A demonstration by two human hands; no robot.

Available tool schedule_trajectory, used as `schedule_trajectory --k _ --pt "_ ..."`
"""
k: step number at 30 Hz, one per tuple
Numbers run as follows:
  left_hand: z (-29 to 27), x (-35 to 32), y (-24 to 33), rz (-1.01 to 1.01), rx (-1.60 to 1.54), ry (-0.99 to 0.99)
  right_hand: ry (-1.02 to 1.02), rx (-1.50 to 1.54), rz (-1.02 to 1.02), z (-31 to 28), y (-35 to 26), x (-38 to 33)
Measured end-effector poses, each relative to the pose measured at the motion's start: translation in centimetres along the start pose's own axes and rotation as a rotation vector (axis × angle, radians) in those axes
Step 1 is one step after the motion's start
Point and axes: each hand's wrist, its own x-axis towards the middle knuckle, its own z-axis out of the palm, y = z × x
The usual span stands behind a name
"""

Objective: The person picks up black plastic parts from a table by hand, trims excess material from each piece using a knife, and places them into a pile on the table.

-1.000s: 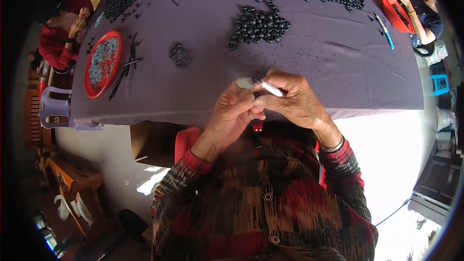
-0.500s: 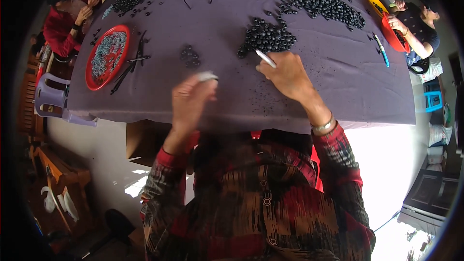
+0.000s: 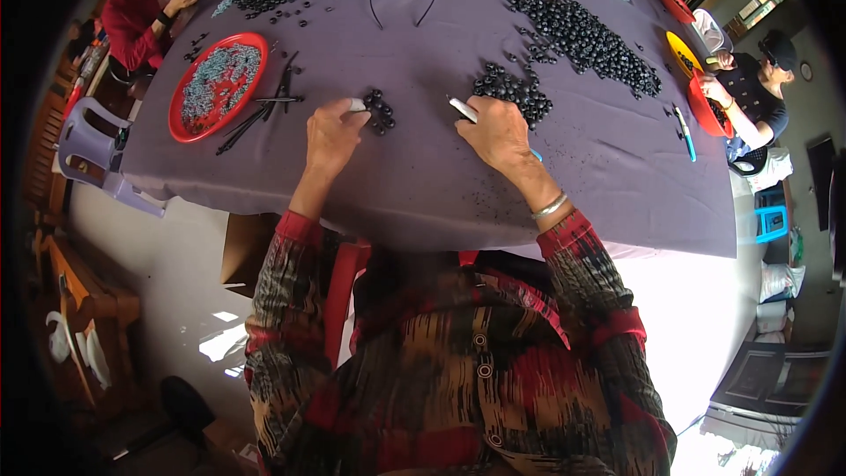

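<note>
Gripping a white, dark-tipped, pen-like tool (image 3: 463, 110) in our right hand (image 3: 499, 134), we have our left hand (image 3: 333, 137) beside glossy, round black beads (image 3: 380, 112) on the tabletop (image 3: 397, 181), its grip unclear.

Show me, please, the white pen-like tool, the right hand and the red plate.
White pen-like tool (image 3: 463, 109), head view: its barrel.
Right hand (image 3: 500, 133), head view: its back.
Red plate (image 3: 189, 135), head view: lower rim.

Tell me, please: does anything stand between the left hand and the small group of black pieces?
Nothing visible does: the left hand is at the left edge of the small group of pieces; contact is unclear.
</note>
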Motion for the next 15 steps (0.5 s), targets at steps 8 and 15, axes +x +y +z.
schedule_trajectory --k 8,15 --pt "1.8 -5.7 4.4 0.074 -0.598 -0.101 0.088 0.435 -0.181 -5.5 -2.3 -4.9" --pt "4.7 -9.5 8.6 -0.189 -1.073 -0.644 0.097 0.607 -0.212 -6.7 -2.1 -8.2"
